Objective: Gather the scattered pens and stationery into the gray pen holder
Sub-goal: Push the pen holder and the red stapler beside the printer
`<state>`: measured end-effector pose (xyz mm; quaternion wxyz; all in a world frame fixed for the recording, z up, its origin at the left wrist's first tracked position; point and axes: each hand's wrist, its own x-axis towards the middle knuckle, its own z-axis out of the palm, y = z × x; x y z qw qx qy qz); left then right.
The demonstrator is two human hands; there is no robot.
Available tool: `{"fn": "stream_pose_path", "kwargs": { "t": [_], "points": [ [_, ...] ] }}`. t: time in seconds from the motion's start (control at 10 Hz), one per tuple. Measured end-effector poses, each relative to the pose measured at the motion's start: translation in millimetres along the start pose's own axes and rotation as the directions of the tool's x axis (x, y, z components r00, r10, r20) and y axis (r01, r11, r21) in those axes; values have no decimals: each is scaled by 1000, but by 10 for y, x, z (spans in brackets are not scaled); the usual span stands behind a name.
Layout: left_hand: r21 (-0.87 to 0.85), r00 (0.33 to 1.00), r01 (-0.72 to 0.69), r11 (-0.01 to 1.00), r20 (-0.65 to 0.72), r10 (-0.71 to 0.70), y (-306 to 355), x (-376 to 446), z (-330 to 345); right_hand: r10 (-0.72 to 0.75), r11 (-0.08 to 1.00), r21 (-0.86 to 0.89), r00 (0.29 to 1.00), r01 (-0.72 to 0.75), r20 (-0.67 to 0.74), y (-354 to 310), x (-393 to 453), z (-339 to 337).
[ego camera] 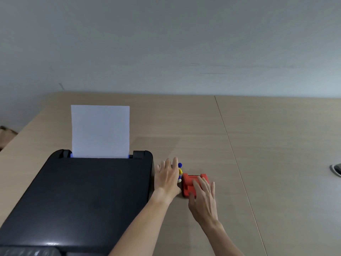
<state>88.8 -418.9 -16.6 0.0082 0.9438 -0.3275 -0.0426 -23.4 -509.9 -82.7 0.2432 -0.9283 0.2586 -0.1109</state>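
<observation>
A person's two bare hands work a light wood-grain desk point(258, 145). The left hand point(167, 177) lies flat with fingers spread over a small cluster of blue, yellow and white plastic pieces point(180, 171) (too hidden to identify), which peek out just past its fingertips. Whether it grips any of them cannot be told. The right hand point(203, 196) rests with fingers relaxed on top of a squat red plastic desk gadget point(191, 182), touching it without visibly closing around it. To the left of the left hand stands a black printer point(83, 191) with a white sheet of paper point(100, 131) upright in its tray. The gray pen holder is not in view. Curling the left fingers under the small pieces, instead of pressing them flat, would likely keep them from scattering.
</observation>
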Motion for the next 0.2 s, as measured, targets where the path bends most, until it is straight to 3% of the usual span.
{"fn": "stream_pose_path", "kwargs": {
  "t": [0.1,0.2],
  "points": [
    [-142,989,-18,990,-150,-3,-12,-243,-29,-13,990,139,997,22,-70,-3,-349,29],
    [-277,969,-90,957,-246,20,83,-565,-74,41,972,232,999,-35,-23,10,-812,37]
  ]
}}
